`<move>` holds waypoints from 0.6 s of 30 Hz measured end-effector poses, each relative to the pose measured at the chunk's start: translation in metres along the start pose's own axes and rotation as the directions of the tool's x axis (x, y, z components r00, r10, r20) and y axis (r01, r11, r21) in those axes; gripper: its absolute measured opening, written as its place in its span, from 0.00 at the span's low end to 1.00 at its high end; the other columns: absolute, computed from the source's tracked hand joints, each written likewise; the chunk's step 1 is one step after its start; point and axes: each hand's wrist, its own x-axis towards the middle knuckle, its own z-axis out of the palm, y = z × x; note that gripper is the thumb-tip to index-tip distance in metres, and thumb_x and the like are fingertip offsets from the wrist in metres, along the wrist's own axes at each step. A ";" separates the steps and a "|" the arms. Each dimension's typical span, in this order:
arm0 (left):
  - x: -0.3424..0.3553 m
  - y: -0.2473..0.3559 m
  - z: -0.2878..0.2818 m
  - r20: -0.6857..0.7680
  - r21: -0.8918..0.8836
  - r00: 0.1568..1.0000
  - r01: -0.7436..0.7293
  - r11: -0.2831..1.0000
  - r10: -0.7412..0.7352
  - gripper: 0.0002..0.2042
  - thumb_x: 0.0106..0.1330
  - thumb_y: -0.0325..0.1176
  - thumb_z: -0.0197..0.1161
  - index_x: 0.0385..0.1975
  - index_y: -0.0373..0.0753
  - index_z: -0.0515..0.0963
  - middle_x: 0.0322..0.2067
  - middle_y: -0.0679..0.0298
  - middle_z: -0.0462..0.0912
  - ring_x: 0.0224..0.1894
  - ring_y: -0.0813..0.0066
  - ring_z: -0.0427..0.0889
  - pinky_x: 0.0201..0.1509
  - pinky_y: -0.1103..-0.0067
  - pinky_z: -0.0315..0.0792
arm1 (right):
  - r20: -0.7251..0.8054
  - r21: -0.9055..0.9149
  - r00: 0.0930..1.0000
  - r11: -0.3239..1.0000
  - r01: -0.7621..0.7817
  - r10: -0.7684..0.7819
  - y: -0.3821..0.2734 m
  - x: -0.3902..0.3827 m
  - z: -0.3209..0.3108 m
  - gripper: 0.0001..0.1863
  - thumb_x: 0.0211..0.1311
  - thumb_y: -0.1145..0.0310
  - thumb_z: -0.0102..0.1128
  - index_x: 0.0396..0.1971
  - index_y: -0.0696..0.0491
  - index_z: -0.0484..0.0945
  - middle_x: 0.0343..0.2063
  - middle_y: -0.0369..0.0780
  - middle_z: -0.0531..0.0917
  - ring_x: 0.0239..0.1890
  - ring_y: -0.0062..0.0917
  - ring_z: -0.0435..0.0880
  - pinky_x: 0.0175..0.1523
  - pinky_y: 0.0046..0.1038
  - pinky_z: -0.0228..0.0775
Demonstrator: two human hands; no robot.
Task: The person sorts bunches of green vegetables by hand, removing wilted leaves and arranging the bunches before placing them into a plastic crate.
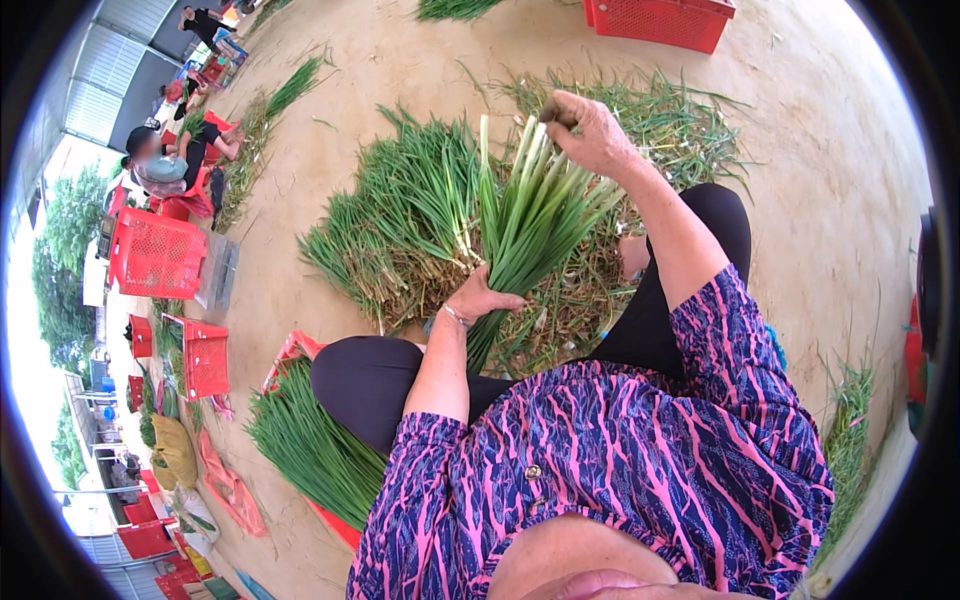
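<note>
A bunch of green onions (535, 215) fans out in front of me, its white ends pointing away and its green leaves running back toward my lap. My left hand (485, 297) is closed around the leafy part. At the far white ends, my right hand (590, 132) is bent with its fingers pinched at the stem tips; exactly what lies between them is partly hidden. Just left of the bunch, a big heap of untrimmed green onions (400, 220) with brown roots lies on the floor. Beside my left knee, more green onions (315, 440) fill a red crate (295, 350).
Loose trimmings (670, 125) are strewn beyond and under my right arm. A red crate (660, 25) stands at the far edge. More red crates (160, 255) line the left, where a seated person (165, 165) works. A yellow sack (173, 455) sits at lower left.
</note>
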 end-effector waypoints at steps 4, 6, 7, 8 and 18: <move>-0.002 0.008 0.002 0.056 -0.090 0.998 -0.024 0.996 0.029 0.27 0.48 0.18 0.73 0.51 0.32 0.73 0.34 0.54 0.84 0.30 0.68 0.84 0.32 0.75 0.80 | -0.257 0.136 0.943 0.974 -0.180 0.210 0.002 0.006 0.007 0.08 0.59 0.79 0.53 0.34 0.51 0.80 0.24 0.35 0.82 0.24 0.14 0.77 0.22 0.19 0.67; -0.005 0.008 0.001 0.067 -0.143 0.997 -0.039 0.989 0.049 0.26 0.47 0.20 0.74 0.49 0.32 0.75 0.33 0.55 0.84 0.29 0.69 0.83 0.32 0.75 0.79 | -0.449 0.434 0.831 0.893 -0.117 0.327 0.003 0.015 -0.011 0.09 0.60 0.80 0.51 0.34 0.51 0.80 0.23 0.34 0.80 0.23 0.15 0.80 0.21 0.17 0.65; -0.003 0.009 0.001 0.081 -0.163 0.995 -0.046 0.986 0.060 0.25 0.47 0.21 0.74 0.48 0.32 0.76 0.33 0.55 0.84 0.29 0.69 0.83 0.32 0.75 0.79 | -0.505 0.534 0.784 0.844 -0.044 0.360 0.022 0.018 -0.027 0.10 0.61 0.79 0.51 0.35 0.50 0.81 0.22 0.33 0.80 0.23 0.16 0.81 0.22 0.16 0.66; -0.003 0.015 0.007 0.088 -0.203 0.987 -0.116 0.972 0.136 0.24 0.45 0.24 0.75 0.46 0.32 0.77 0.32 0.55 0.84 0.28 0.69 0.82 0.32 0.76 0.77 | -0.512 0.580 0.770 0.815 -0.016 0.380 0.044 0.018 -0.042 0.10 0.60 0.79 0.52 0.36 0.50 0.82 0.22 0.32 0.79 0.23 0.15 0.80 0.24 0.17 0.68; -0.009 0.045 0.011 0.093 -0.375 0.953 -0.235 0.897 0.289 0.24 0.49 0.27 0.72 0.49 0.32 0.75 0.37 0.53 0.83 0.33 0.63 0.84 0.38 0.69 0.79 | 0.356 0.878 0.891 0.224 -0.422 0.282 0.041 0.001 0.011 0.42 0.44 0.45 0.76 0.56 0.51 0.71 0.52 0.48 0.79 0.63 0.34 0.69 0.65 0.47 0.62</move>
